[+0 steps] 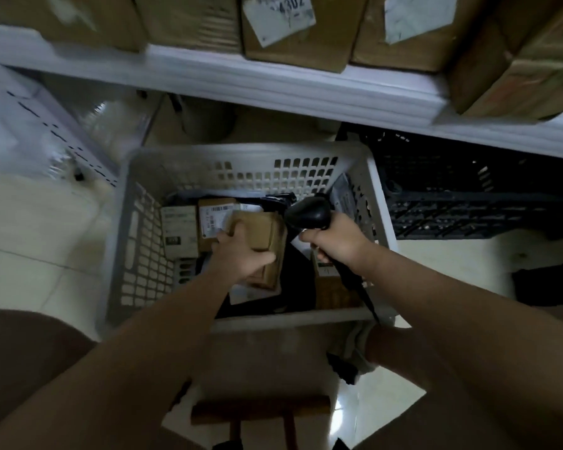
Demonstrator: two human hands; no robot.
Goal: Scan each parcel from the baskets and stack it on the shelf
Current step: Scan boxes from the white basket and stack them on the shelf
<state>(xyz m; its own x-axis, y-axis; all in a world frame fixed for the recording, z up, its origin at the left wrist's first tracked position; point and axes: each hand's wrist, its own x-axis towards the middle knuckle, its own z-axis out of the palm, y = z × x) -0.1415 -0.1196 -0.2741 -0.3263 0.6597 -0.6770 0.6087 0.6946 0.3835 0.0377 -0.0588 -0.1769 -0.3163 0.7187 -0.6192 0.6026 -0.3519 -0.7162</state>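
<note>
- My left hand (pixel 241 253) is down inside the white basket (pixel 241 165), fingers curled over the far left corner of a brown parcel (pixel 267 233) and thumb clamped across its near face. That's a firm grasp.
- The parcel sits in the middle of the basket, raised above the others, its near part hidden under my hand.
- My right hand (pixel 335 241) is wrapped round the handle of the black scanner (pixel 307 214), whose head sits just right of the parcel's far end, close but apart.
- Packed around it: a labelled brown parcel (pixel 213 219) touching its left side, a white box (pixel 179 228) further left, a brown box (pixel 332 287) near right under my wrist, and dark bags beneath.
- A black crate (pixel 468 209) stands to the right of the basket. The white shelf (pixel 273 89) runs across the far side, with cardboard boxes (pixel 290 30) lined on it.
- The parcel's long axis runs near to far, with its far end leaning slightly left and its broad face turned up.
</note>
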